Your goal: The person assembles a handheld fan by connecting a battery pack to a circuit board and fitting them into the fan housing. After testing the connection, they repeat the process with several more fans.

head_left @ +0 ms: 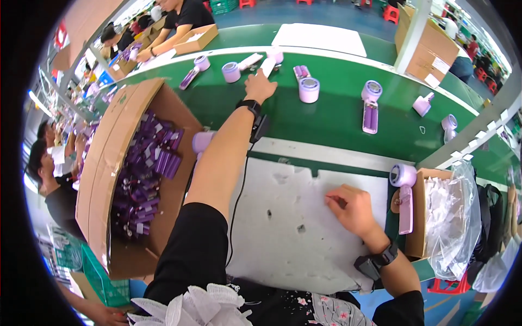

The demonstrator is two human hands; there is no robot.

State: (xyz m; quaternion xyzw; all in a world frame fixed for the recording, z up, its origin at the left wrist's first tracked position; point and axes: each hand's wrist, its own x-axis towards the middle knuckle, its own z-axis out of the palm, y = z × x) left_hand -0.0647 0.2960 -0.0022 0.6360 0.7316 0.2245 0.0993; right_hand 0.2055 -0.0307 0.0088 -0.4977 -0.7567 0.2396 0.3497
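Note:
My left hand (260, 88) reaches across the green conveyor belt (331, 117), its fingers closed at the handle end of a pale lilac handheld device (268, 66) with a round head. Over a worn white foam mat (283, 217), my right hand (352, 209) is loosely curled, thumb close to the forefinger; anything inside is hidden. Beside my left forearm, an open carton (117, 179) holds many purple battery packs (144, 168). Another lilac round-headed device (403, 176) rests at the mat's right edge, its handle pointing toward me.
More lilac devices (309, 91) lie along the belt, one with purple cells showing in its handle (370, 118). At the right stands a box (429, 212) of white pieces with clear plastic. A metal post (462, 138) rises nearby. Across the belt a person (185, 24) works beside a shallow carton.

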